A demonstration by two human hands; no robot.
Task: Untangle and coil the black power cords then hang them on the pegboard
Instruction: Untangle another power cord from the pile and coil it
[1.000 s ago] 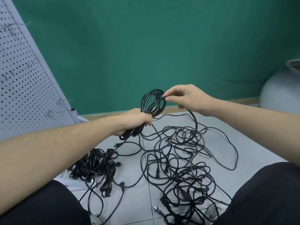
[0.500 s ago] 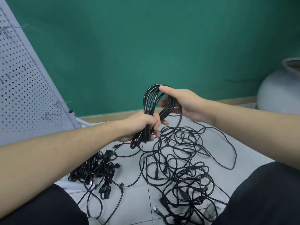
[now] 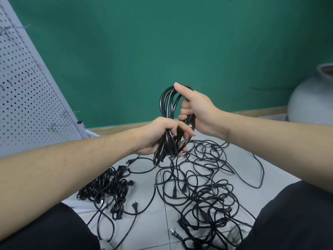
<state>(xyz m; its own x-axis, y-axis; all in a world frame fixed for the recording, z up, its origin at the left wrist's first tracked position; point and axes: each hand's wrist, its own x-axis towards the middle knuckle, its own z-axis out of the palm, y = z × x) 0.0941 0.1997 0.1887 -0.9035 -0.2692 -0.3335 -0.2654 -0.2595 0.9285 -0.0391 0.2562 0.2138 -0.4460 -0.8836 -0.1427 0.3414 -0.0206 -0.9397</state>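
Above the floor (image 3: pixel 243 157), dead centre of my view, I hold the coiled cord (image 3: pixel 168 112) upright between both hands. My left hand (image 3: pixel 158 134) grips its lower part, fingers curled round the bundled strands. My right hand (image 3: pixel 198 109), at one o'clock from the left, clasps the upper loops, thumb pressed on top. Tangled cords (image 3: pixel 203 188) sprawl at five o'clock; bundled cords (image 3: pixel 108 186) lie at seven. Pegboard (image 3: pixel 27 98) leans at nine o'clock.

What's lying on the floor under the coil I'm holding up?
Under the coil lies a loose tangle of black cords on grey floor tiles. Overlapping loops hide how many cords there are.
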